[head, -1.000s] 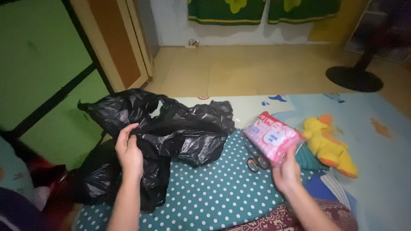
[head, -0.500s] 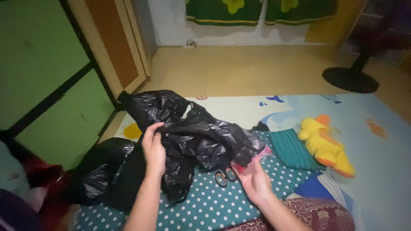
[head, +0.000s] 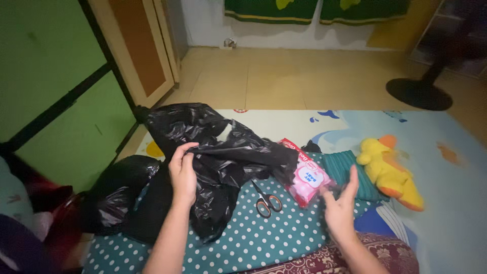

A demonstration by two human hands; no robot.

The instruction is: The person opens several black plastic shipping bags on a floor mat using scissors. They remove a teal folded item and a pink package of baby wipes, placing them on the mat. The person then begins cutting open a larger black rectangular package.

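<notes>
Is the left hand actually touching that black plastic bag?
Touching. The head view shows the left hand with its fingers curled over a fold of the black plastic bag, pinching the edge with no gap.

The room is dim, and the far floor (head: 304,76) looks a bit brighter than the near part. The black bag (head: 223,157) is so dark that its folds are hard to see. The right hand (head: 341,203) is blurry, and the left corner is dark and fuzzy.

Dim room: tan tiled floor (head: 304,76), green cabinet panels (head: 56,86), green curtains (head: 314,9), fan base (head: 418,94).
</notes>
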